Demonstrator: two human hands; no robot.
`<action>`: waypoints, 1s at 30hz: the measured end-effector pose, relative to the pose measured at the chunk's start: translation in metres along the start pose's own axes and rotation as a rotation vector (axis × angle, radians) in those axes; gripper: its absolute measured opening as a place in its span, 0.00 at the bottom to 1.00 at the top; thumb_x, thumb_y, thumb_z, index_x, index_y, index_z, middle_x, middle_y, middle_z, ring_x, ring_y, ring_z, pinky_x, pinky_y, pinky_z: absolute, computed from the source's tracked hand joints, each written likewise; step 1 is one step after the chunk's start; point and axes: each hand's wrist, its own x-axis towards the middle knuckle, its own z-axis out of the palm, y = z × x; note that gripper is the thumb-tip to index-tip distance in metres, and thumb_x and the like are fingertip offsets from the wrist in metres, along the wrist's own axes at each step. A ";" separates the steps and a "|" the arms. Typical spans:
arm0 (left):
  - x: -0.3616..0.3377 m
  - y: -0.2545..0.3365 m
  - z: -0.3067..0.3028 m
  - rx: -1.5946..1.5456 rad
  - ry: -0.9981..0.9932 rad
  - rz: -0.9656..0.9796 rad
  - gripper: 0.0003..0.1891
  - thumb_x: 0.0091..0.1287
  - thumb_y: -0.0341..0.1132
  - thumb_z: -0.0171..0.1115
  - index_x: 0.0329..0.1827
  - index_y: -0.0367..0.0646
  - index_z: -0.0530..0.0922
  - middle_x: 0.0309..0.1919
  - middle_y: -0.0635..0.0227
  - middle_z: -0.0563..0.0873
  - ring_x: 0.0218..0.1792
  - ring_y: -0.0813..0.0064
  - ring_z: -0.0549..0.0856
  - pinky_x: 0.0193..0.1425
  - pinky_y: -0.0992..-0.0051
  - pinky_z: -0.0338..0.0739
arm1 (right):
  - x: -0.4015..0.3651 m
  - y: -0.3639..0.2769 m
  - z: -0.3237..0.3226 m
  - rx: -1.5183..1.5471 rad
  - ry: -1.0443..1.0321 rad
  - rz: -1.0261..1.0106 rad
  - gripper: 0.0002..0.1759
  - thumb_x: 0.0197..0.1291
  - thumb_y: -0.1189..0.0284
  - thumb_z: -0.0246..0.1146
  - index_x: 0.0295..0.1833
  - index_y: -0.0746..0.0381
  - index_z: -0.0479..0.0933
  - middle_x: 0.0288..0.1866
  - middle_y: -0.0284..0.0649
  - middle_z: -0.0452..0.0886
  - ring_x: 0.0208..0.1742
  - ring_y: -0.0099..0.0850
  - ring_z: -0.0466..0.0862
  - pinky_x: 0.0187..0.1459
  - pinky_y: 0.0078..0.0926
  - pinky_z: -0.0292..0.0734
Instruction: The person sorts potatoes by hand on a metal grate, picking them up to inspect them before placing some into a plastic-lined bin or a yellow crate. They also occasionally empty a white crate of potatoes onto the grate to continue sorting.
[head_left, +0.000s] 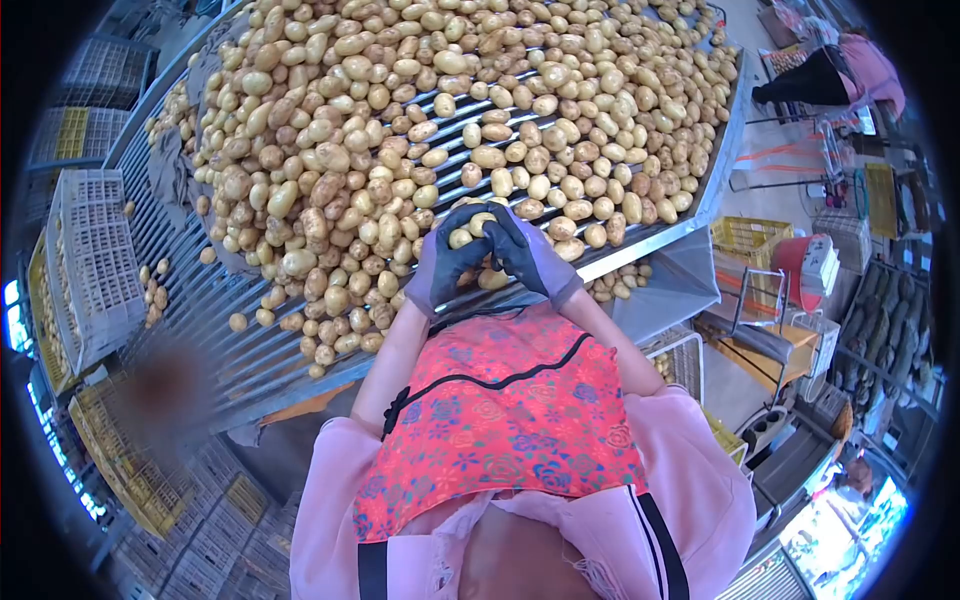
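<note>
My left hand (448, 259) and my right hand (522, 256) wear purple gloves with dark palms and fingers. They meet in front of me at the near edge of a slatted metal sorting table (235, 345). Both hands curl around a few potatoes (469, 232) cupped between them. Other potatoes lie just below and around the fingers. A large heap of pale, damp-looking potatoes (330, 150) covers most of the slats, with bare slats showing in the middle beyond my hands.
White and yellow crates (98, 262) stand at the left, with more stacked below. A sheet-metal chute (660, 285) slopes off the table's right side. Further right are a yellow crate (745, 238), a red bin (797, 268) and a bending person (850, 72) in pink.
</note>
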 end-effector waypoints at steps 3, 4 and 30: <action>0.010 -0.017 0.004 -0.412 -0.047 -0.111 0.22 0.63 0.29 0.61 0.61 0.39 0.72 0.47 0.70 0.82 0.45 0.81 0.81 0.46 0.79 0.79 | -0.026 -0.012 -0.022 0.580 -0.019 0.107 0.27 0.66 0.64 0.58 0.68 0.62 0.65 0.49 0.35 0.78 0.43 0.23 0.80 0.38 0.18 0.74; 0.013 -0.020 0.002 -0.417 -0.074 -0.156 0.23 0.63 0.29 0.62 0.62 0.41 0.71 0.49 0.69 0.81 0.48 0.79 0.81 0.47 0.78 0.80 | -0.039 -0.012 -0.038 0.535 0.046 0.144 0.26 0.66 0.64 0.58 0.67 0.61 0.66 0.50 0.36 0.78 0.44 0.23 0.80 0.37 0.17 0.74; 0.026 -0.011 -0.010 0.393 0.093 0.748 0.39 0.62 0.33 0.68 0.73 0.42 0.56 0.62 0.58 0.74 0.60 0.66 0.77 0.64 0.68 0.73 | 0.076 0.014 -0.064 -0.028 0.383 0.014 0.24 0.67 0.65 0.55 0.65 0.64 0.69 0.67 0.46 0.71 0.67 0.37 0.71 0.70 0.30 0.60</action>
